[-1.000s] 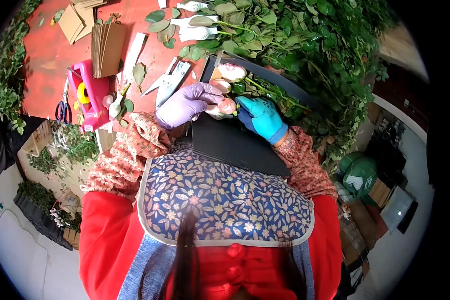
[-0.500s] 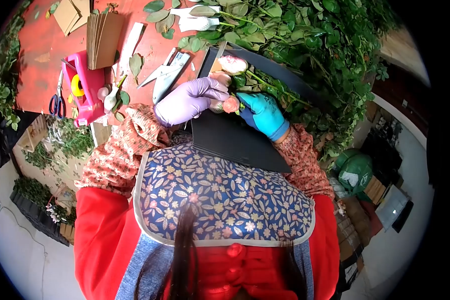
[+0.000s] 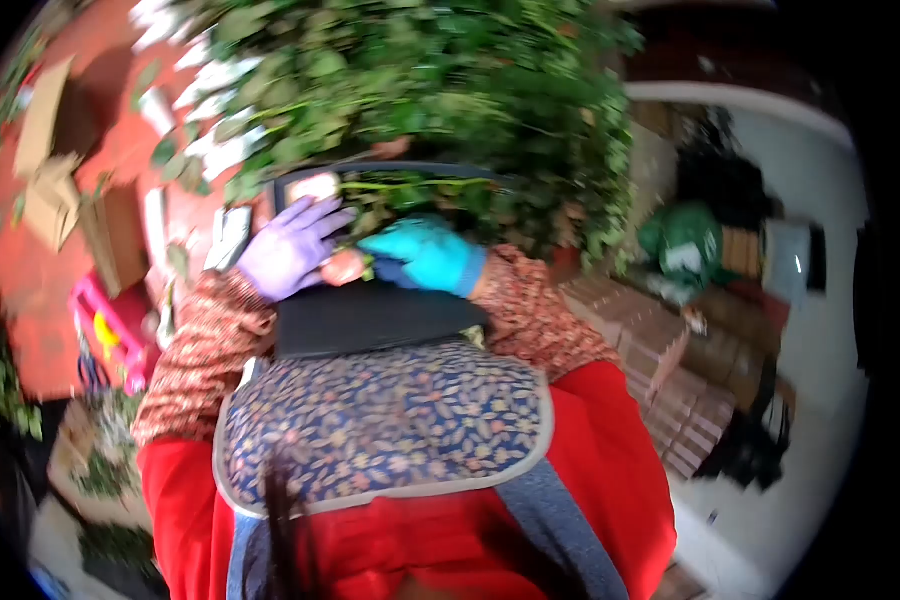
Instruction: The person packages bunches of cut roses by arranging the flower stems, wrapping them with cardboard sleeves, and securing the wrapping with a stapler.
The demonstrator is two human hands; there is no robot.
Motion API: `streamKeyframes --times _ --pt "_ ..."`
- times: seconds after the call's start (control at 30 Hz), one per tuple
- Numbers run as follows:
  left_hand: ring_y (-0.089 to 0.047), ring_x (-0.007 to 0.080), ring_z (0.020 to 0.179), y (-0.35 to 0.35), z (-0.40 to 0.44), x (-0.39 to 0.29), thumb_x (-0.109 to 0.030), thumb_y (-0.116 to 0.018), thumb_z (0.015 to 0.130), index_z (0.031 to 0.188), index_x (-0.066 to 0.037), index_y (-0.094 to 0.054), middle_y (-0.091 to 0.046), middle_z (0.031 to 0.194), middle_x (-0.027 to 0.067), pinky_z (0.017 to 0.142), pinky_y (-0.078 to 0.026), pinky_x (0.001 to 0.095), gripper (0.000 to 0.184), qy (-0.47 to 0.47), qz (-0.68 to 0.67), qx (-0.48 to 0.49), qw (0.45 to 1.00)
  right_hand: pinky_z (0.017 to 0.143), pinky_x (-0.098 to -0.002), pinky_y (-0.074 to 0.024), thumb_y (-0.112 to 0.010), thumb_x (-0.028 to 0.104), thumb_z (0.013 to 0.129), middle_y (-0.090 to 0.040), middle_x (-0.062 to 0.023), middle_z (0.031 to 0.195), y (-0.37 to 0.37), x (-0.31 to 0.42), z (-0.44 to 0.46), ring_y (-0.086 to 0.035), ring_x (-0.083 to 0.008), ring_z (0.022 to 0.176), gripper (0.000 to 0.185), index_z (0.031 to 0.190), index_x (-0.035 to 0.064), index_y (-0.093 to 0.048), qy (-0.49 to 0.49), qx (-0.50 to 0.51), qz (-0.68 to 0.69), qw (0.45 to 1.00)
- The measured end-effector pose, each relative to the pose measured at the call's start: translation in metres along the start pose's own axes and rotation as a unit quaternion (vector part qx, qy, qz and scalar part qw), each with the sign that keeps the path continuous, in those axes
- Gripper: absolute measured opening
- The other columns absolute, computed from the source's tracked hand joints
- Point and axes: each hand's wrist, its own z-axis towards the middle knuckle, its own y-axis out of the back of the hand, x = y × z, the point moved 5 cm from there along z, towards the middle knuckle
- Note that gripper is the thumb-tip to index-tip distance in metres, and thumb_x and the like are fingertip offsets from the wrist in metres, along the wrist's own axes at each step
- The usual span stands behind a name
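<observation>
My left hand (image 3: 295, 248), in a lilac glove, lies with its fingers spread over the near edge of the rose bunch, beside a peach-pink rose (image 3: 343, 267). My right hand (image 3: 428, 255), in a blue glove, has its fingers closed just behind that bloom, at the top of its stem. A paler pink rose (image 3: 315, 187) shows beyond my left fingertips. Under both hands is a black sheet (image 3: 380, 320), its far edge curving up behind the stems. Motion blur softens the fingers, and my left palm hides whatever lies beneath it.
Leafy rose stems (image 3: 410, 90) heap across the far side, with white-wrapped heads (image 3: 220, 95) at their left. On the red table (image 3: 30, 330) are a stapler (image 3: 232, 237), folded cardboard (image 3: 117, 238) and a pink tape dispenser (image 3: 110, 335). Stacked boxes (image 3: 620, 320) stand at right.
The view has swung, so hands, roses and black sheet appear farther left and lower. My left fingers have spread out; my right hand stays by the peach-pink rose.
</observation>
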Motion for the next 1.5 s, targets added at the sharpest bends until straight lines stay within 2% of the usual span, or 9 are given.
streamKeyframes --times 0.3,0.53,0.63,0.9,1.07,1.23,1.33,1.43,1.5 --pt "-0.045 0.0354 0.127 -0.039 0.001 0.009 -0.039 -0.065 0.077 0.108 -0.002 -0.066 -0.054 0.13 0.0158 0.112 -0.03 0.0465 0.048 0.036 0.021 0.071 0.997 0.063 -0.0377 -0.0504 -0.068 0.005 0.076 -0.067 -0.0151 0.081 0.069 0.037 -0.036 -0.066 -0.031 0.071 0.03 0.106 0.0054 -0.066 -0.026 -0.114 0.112 0.987" --pt "-0.058 0.0281 0.11 -0.044 0.01 0.016 -0.039 -0.058 0.083 0.121 -0.004 -0.056 -0.059 0.122 0.0143 0.1 -0.042 0.0412 0.051 0.075 0.151 0.24 0.956 0.087 -0.0308 -0.0531 -0.073 0.012 0.083 -0.07 -0.0095 0.106 0.114 0.046 -0.075 -0.067 -0.0167 0.094 0.036 0.115 0.0002 -0.064 -0.108 -0.308 0.492 0.807" --pt "-0.056 0.0264 0.113 -0.055 0.006 0.025 -0.037 -0.06 0.082 0.109 -0.005 -0.064 -0.06 0.122 0.0145 0.104 -0.037 0.0445 0.042 -0.008 0.237 0.151 0.96 0.076 -0.0315 -0.0539 -0.072 0.014 0.082 -0.071 -0.0152 0.097 0.111 0.033 -0.053 -0.068 -0.0181 0.085 0.034 0.112 -0.0008 -0.064 -0.015 -0.212 0.225 0.951" --pt "-0.051 0.0381 0.12 0.002 -0.001 0.012 -0.019 -0.072 0.076 0.101 -0.004 -0.069 -0.06 0.122 0.0191 0.104 -0.039 0.0452 0.03 0.035 -0.062 0.025 0.997 0.066 -0.0405 -0.0497 -0.068 0.012 0.076 -0.066 -0.0133 0.081 0.052 0.014 -0.022 -0.063 -0.0333 0.073 0.023 0.098 0.006 -0.067 -0.044 -0.131 0.047 0.989" --pt "-0.063 0.0312 0.081 0.066 0.002 -0.01 -0.017 -0.071 0.076 0.09 -0.006 -0.066 -0.066 0.092 0.0138 0.068 -0.051 0.0401 0.018 0.134 0.011 0.042 0.99 0.071 -0.0406 -0.0496 -0.068 0.012 0.075 -0.063 -0.0117 0.094 0.058 0.039 -0.021 -0.061 -0.0318 0.083 0.026 0.1 0.0078 -0.068 -0.027 -0.129 -0.027 0.991" --pt "-0.041 0.0349 0.129 0.014 0.042 -0.013 -0.024 -0.062 0.075 0.114 -0.008 -0.064 -0.053 0.128 0.012 0.111 -0.027 0.0512 0.043 -0.058 0.024 0.05 0.997 0.073 -0.0416 -0.0482 -0.07 0.007 0.067 -0.062 -0.0106 0.101 0.06 0.045 -0.011 -0.059 -0.0327 0.087 0.032 0.099 0.0059 -0.068 0.021 -0.107 -0.057 0.992" --pt "-0.024 0.0383 0.14 -0.039 0.039 0.015 -0.053 -0.044 0.082 0.133 -0.023 -0.052 -0.047 0.139 0.0058 0.114 -0.008 0.0613 0.06 -0.018 0.195 0.215 0.957 0.078 -0.0424 -0.0489 -0.07 0.005 0.071 -0.062 -0.0127 0.106 0.059 0.045 -0.025 -0.059 -0.0343 0.09 0.038 0.109 0.0058 -0.064 -0.036 -0.101 0.03 0.994" --pt "-0.026 0.042 0.139 -0.061 0.021 0.032 -0.041 -0.063 0.076 0.12 -0.018 -0.064 -0.046 0.141 0.0064 0.112 -0.009 0.0656 0.049 0.019 0.008 0.116 0.993 0.085 -0.0427 -0.0503 -0.073 0.009 0.075 -0.062 -0.0151 0.115 0.058 0.034 -0.04 -0.061 -0.0356 0.099 0.043 0.116 0.0051 -0.06 -0.096 -0.057 0.051 0.992" --pt "-0.031 0.0359 0.138 -0.025 0.033 0.004 -0.04 -0.062 0.078 0.127 -0.019 -0.058 -0.048 0.14 0.005 0.113 -0.008 0.063 0.054 0.01 0.162 0.188 0.969 0.088 -0.0421 -0.0509 -0.074 0.013 0.081 -0.062 -0.0174 0.118 0.077 0.032 -0.064 -0.063 -0.0314 0.102 0.043 0.119 0.0017 -0.058 0.06 -0.32 0.217 0.92"
